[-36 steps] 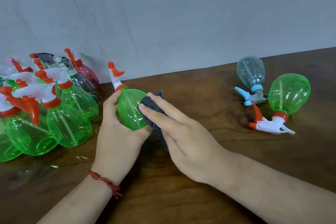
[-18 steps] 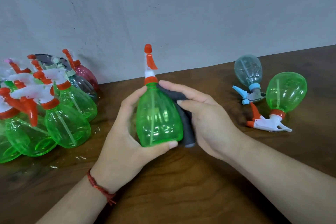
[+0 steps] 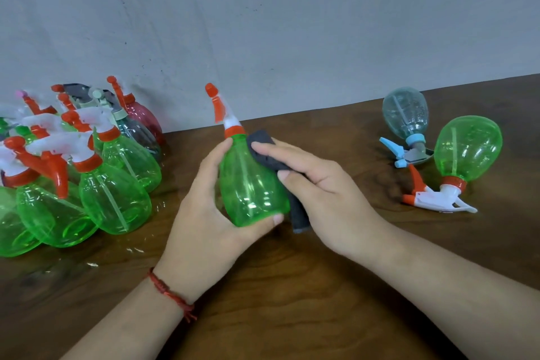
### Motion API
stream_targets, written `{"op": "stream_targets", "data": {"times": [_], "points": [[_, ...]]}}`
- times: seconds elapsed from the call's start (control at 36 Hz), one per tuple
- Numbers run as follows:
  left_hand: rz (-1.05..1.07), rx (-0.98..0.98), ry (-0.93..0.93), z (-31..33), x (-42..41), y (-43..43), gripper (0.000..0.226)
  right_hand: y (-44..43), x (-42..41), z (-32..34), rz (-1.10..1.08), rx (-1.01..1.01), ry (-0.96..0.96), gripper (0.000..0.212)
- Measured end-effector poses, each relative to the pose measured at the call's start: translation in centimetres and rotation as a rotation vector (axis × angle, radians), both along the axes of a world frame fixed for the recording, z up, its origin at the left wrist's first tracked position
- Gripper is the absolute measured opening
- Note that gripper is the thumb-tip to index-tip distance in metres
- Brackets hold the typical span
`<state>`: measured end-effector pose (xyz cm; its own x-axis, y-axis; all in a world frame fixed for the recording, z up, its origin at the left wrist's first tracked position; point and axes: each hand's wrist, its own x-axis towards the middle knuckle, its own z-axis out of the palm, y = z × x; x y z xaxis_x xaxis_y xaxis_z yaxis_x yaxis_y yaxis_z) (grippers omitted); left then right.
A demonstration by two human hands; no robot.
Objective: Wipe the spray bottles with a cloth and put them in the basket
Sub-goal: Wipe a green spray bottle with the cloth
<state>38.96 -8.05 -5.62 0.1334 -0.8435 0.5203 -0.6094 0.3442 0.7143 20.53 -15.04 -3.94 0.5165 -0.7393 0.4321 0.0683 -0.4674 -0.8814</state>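
Left hand (image 3: 204, 213) grips green bottle (image 3: 251, 184), right hand (image 3: 318, 193) pinching cloth (image 3: 292, 184); bottles (image 3: 87, 178) crowd left.

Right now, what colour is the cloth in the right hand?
Dark grey cloth, seen in the head view.

Your held bottle (image 3: 252, 184) sits mid-surface (image 3: 292, 286); bottle cluster (image 3: 79, 172) lies to your left by the wall (image 3: 263, 23), two bottles (image 3: 438, 149) to your right.
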Motion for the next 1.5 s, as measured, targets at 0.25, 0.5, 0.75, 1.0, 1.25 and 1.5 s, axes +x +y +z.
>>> {"op": "stream_targets", "data": {"times": [0.25,0.5,0.75,1.0,1.25,1.5], "points": [[0.174,0.025,0.167,-0.4,2.1,-1.0,0.110,0.5,0.7,-1.3,0.010,-0.238,0.171,0.056],[0.004,0.028,0.014,-0.5,1.2,-0.5,0.114,-0.3,0.5,0.0,-0.001,0.097,0.006,0.050],[-0.160,0.036,-0.013,0.5,0.0,0.6,0.117,-1.2,-0.2,0.7,0.153,0.475,-0.267,0.045],[-0.130,0.024,0.000,0.4,-0.4,0.7,0.116,-1.0,0.1,0.3,0.069,0.346,-0.233,0.047],[0.146,0.009,0.058,-0.1,1.4,-0.5,0.113,0.3,0.6,-0.6,0.022,-0.048,0.069,0.055],[0.126,-0.060,-0.114,0.0,0.9,-0.3,0.108,0.9,0.7,-0.3,-0.128,-0.282,0.182,0.054]]}}
